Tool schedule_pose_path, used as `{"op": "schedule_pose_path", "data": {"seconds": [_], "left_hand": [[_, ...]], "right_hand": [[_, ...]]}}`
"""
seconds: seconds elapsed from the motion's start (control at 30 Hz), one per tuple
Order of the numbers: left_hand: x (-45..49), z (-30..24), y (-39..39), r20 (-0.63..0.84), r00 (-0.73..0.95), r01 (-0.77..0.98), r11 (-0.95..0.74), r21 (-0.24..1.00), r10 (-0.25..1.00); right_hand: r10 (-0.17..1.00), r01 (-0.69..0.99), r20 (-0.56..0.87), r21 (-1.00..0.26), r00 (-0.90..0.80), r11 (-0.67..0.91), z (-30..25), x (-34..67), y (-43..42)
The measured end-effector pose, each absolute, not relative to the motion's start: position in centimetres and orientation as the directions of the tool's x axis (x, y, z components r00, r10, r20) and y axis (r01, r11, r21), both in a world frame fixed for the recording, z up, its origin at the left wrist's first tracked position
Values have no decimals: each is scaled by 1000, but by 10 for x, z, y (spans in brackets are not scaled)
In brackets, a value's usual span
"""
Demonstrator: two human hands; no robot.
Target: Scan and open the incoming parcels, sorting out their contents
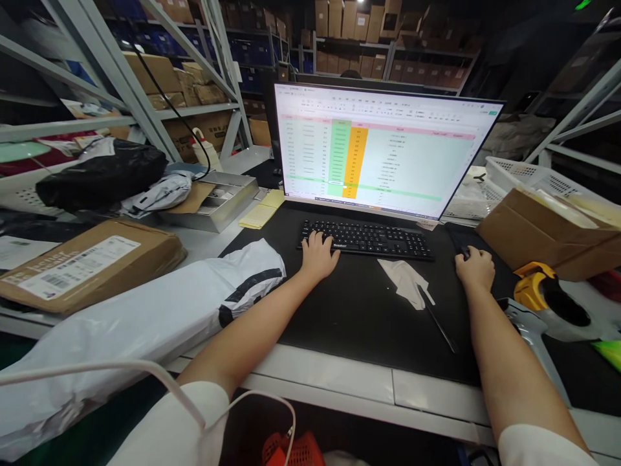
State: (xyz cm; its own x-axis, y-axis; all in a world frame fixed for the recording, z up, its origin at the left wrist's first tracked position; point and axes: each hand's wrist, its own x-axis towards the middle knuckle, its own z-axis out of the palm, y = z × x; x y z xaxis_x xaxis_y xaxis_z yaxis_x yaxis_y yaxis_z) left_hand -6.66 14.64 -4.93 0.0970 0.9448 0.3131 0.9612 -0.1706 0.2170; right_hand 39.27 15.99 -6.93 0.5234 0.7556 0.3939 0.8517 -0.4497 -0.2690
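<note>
My left hand (317, 254) rests on the left end of a black keyboard (373, 237), fingers spread over the keys. Curled over a black mouse (460, 246), my right hand (474, 267) sits at the keyboard's right. Both lie on a black desk mat (349, 310). Behind the keyboard a monitor (378, 152) shows a spreadsheet with green and orange columns. A crumpled white paper (406, 281) and a thin black pen (439, 325) lie on the mat between my arms.
A white mailer bag (145, 317) and a brown padded parcel (87, 262) lie at the left. A metal tray (213, 202), yellow notes (262, 210) and a black bag (99, 175) sit behind them. At the right stand a cardboard box (543, 236), a white basket (528, 178) and a yellow scanner (538, 288).
</note>
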Motion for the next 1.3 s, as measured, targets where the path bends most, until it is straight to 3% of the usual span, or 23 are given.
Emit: {"op": "schedule_pose_path", "data": {"seconds": [0.7, 1.3], "left_hand": [[-67, -50, 148, 314, 93, 959, -171, 228, 945], [-68, -53, 152, 324, 89, 964, -163, 208, 942]], "right_hand": [[691, 793, 388, -297, 610, -533, -63, 384, 154], [704, 810, 402, -290, 586, -510, -62, 383, 155]]}}
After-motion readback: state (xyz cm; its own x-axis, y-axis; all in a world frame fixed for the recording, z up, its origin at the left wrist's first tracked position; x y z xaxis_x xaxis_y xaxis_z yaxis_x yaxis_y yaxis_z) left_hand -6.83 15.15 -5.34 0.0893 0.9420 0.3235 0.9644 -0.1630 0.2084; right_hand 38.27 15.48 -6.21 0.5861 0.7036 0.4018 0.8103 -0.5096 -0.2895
